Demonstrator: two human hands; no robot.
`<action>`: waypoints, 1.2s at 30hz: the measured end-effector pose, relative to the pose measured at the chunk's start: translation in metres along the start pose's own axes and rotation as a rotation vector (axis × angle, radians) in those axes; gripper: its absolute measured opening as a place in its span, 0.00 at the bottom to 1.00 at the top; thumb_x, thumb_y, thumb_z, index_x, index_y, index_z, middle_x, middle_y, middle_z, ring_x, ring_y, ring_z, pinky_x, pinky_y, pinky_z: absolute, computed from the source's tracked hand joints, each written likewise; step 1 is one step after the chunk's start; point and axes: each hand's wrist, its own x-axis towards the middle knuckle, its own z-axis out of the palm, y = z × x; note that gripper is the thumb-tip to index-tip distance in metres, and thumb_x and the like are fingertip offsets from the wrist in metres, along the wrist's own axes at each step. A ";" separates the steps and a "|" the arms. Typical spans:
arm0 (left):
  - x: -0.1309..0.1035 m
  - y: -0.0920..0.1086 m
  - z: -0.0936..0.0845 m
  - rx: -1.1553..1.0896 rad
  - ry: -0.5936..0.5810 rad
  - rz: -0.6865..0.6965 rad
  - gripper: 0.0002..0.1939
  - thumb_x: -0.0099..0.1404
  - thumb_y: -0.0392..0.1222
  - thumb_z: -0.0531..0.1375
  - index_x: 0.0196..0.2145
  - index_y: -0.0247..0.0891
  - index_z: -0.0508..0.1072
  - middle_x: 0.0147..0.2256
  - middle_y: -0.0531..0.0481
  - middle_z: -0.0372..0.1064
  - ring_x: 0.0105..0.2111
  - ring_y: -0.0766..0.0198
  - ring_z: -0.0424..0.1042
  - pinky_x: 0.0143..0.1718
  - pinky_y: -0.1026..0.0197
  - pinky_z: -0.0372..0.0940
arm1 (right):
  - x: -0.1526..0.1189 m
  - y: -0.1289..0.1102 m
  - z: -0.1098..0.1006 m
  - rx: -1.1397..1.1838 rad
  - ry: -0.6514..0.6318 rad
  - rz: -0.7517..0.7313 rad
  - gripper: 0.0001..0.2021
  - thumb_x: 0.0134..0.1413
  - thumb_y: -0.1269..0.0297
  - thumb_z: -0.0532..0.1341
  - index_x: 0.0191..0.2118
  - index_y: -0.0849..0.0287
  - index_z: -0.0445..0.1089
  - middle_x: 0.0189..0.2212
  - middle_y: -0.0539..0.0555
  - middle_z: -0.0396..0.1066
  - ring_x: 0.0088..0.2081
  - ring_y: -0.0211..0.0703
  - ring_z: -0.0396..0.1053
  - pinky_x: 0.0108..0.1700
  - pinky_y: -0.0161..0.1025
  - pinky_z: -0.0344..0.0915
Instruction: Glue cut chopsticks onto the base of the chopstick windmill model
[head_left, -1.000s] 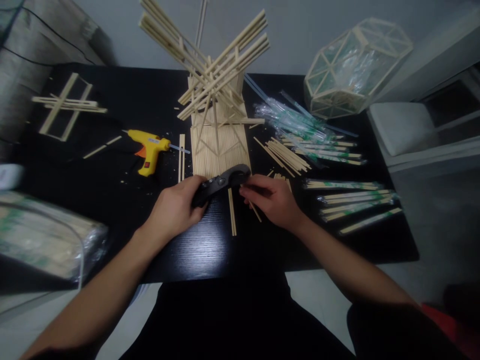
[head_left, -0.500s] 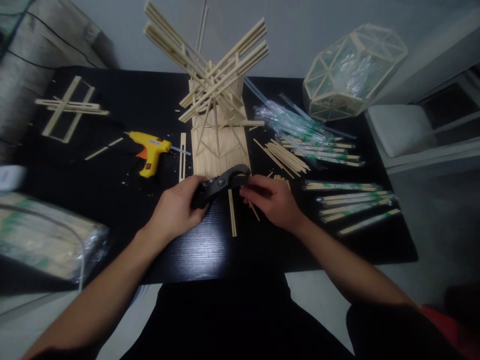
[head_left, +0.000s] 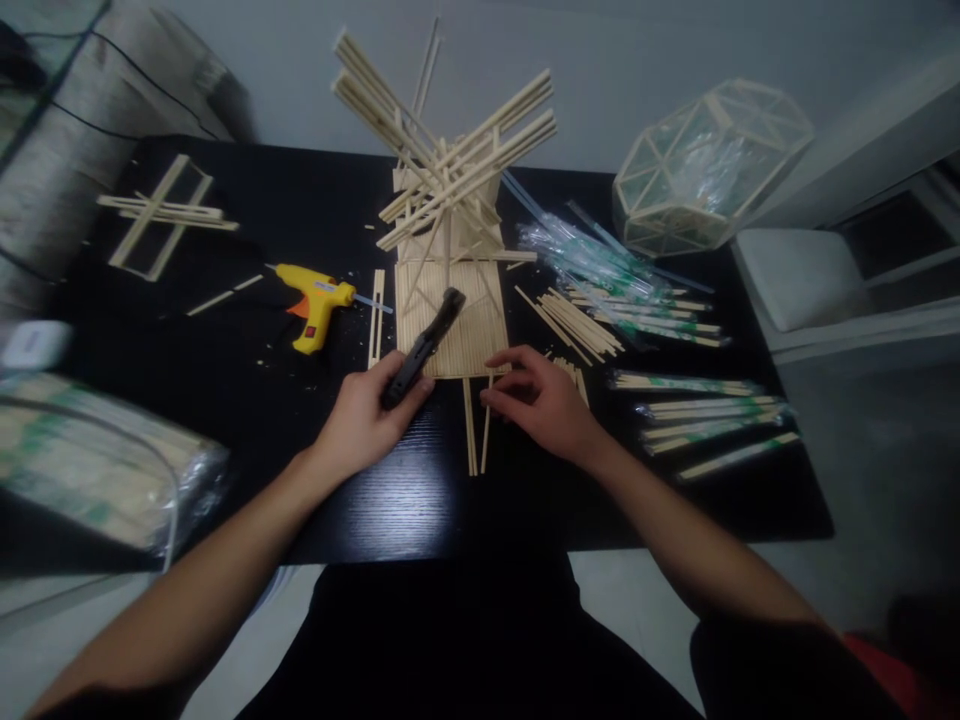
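Note:
My left hand (head_left: pixel 367 415) is wrapped around a pair of black hand shears (head_left: pixel 426 350), whose head points up and away over the slatted wooden base. Close to the base's front edge, my right hand (head_left: pixel 544 405) has its thumb and fingers around a thin wooden stick (head_left: pixel 487 435). A pair of similar sticks (head_left: pixel 470 430) lies just left of it, running toward me. Behind both hands stands a model built of wooden sticks (head_left: pixel 450 190), with crossed blades on top and a flat slatted base (head_left: pixel 472 340).
A yellow glue gun (head_left: pixel 313 300) lies left, near a stick frame (head_left: pixel 161 215). Loose sticks (head_left: pixel 574 322) and wrapped chopsticks (head_left: pixel 712 408) are on the right. A faceted stick frame (head_left: pixel 712 165) stands back right; a large chopstick pack (head_left: pixel 97 460) is front left.
The shears have come away from the stick in my right hand and swung upright. That stick has turned from slanting to nearly parallel with the pair. The view has shifted slightly.

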 end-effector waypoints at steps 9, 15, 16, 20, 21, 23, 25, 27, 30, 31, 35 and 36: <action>-0.002 0.001 0.003 -0.023 0.013 0.012 0.14 0.70 0.49 0.61 0.30 0.40 0.66 0.24 0.59 0.57 0.24 0.68 0.57 0.27 0.63 0.54 | 0.000 -0.003 0.001 -0.254 -0.020 -0.075 0.12 0.57 0.64 0.71 0.46 0.54 0.73 0.29 0.48 0.79 0.31 0.42 0.77 0.38 0.40 0.72; 0.000 0.002 0.005 -0.031 0.023 0.021 0.13 0.70 0.49 0.61 0.31 0.40 0.67 0.24 0.59 0.58 0.24 0.67 0.58 0.28 0.63 0.55 | 0.001 -0.005 0.006 -0.417 -0.021 -0.134 0.12 0.60 0.64 0.71 0.48 0.56 0.75 0.29 0.49 0.78 0.30 0.42 0.75 0.38 0.40 0.70; 0.000 0.002 0.005 -0.031 0.023 0.029 0.13 0.70 0.48 0.61 0.31 0.40 0.66 0.23 0.59 0.57 0.24 0.67 0.58 0.28 0.63 0.55 | 0.003 -0.006 0.002 -0.449 0.001 -0.146 0.11 0.60 0.64 0.71 0.48 0.56 0.75 0.30 0.49 0.78 0.30 0.42 0.76 0.38 0.40 0.70; 0.000 -0.001 0.005 -0.030 0.032 0.073 0.13 0.70 0.46 0.60 0.30 0.40 0.66 0.24 0.59 0.57 0.24 0.68 0.57 0.28 0.64 0.54 | 0.016 -0.009 -0.033 -0.666 0.229 -0.128 0.08 0.61 0.70 0.67 0.46 0.57 0.75 0.36 0.53 0.80 0.36 0.48 0.77 0.43 0.44 0.70; 0.000 -0.001 0.006 -0.030 0.034 0.081 0.12 0.71 0.46 0.60 0.30 0.40 0.66 0.24 0.59 0.57 0.24 0.68 0.57 0.27 0.64 0.54 | 0.020 -0.010 -0.044 -0.746 0.286 -0.095 0.08 0.59 0.71 0.67 0.44 0.57 0.75 0.37 0.55 0.80 0.38 0.50 0.77 0.44 0.45 0.70; 0.000 -0.002 0.006 -0.030 0.037 0.089 0.12 0.71 0.46 0.60 0.31 0.40 0.66 0.23 0.59 0.57 0.23 0.69 0.57 0.27 0.64 0.54 | 0.026 -0.013 -0.062 -0.923 0.327 -0.003 0.08 0.57 0.73 0.67 0.42 0.59 0.74 0.40 0.59 0.80 0.42 0.54 0.77 0.47 0.48 0.69; -0.001 -0.001 0.006 -0.028 0.037 0.093 0.12 0.71 0.46 0.60 0.31 0.40 0.67 0.23 0.59 0.56 0.23 0.69 0.56 0.27 0.65 0.54 | 0.029 -0.017 -0.073 -1.075 0.271 0.097 0.07 0.59 0.73 0.65 0.43 0.59 0.74 0.41 0.61 0.79 0.45 0.57 0.76 0.48 0.48 0.69; -0.001 -0.001 0.006 -0.029 0.034 0.094 0.11 0.70 0.46 0.60 0.31 0.40 0.67 0.23 0.60 0.56 0.22 0.69 0.56 0.26 0.65 0.54 | 0.030 -0.019 -0.076 -1.155 0.213 0.168 0.07 0.62 0.73 0.62 0.44 0.60 0.73 0.41 0.62 0.79 0.45 0.58 0.76 0.46 0.47 0.68; 0.000 0.001 0.006 -0.035 0.036 0.098 0.11 0.70 0.46 0.60 0.31 0.40 0.68 0.23 0.59 0.56 0.23 0.69 0.57 0.26 0.65 0.54 | 0.030 -0.022 -0.072 -1.190 0.182 0.218 0.08 0.64 0.74 0.59 0.47 0.62 0.71 0.41 0.64 0.78 0.43 0.59 0.76 0.43 0.46 0.67; 0.000 0.001 0.006 -0.038 0.037 0.101 0.11 0.70 0.46 0.60 0.31 0.40 0.68 0.23 0.59 0.57 0.23 0.69 0.57 0.26 0.65 0.54 | 0.030 -0.023 -0.070 -1.200 0.174 0.233 0.09 0.65 0.75 0.58 0.48 0.63 0.71 0.41 0.66 0.78 0.42 0.59 0.76 0.42 0.46 0.66; 0.000 0.002 0.006 -0.042 0.034 0.100 0.10 0.70 0.46 0.60 0.32 0.40 0.69 0.23 0.59 0.58 0.23 0.69 0.58 0.27 0.65 0.55 | 0.029 -0.025 -0.067 -1.229 0.140 0.285 0.13 0.63 0.77 0.59 0.52 0.67 0.68 0.42 0.69 0.77 0.42 0.61 0.76 0.41 0.46 0.66; 0.000 0.002 0.006 -0.043 0.030 0.097 0.10 0.70 0.46 0.60 0.33 0.40 0.69 0.23 0.59 0.57 0.23 0.69 0.57 0.26 0.65 0.55 | 0.028 -0.025 -0.067 -1.233 0.131 0.290 0.14 0.62 0.78 0.59 0.52 0.67 0.68 0.42 0.69 0.77 0.42 0.60 0.77 0.42 0.46 0.66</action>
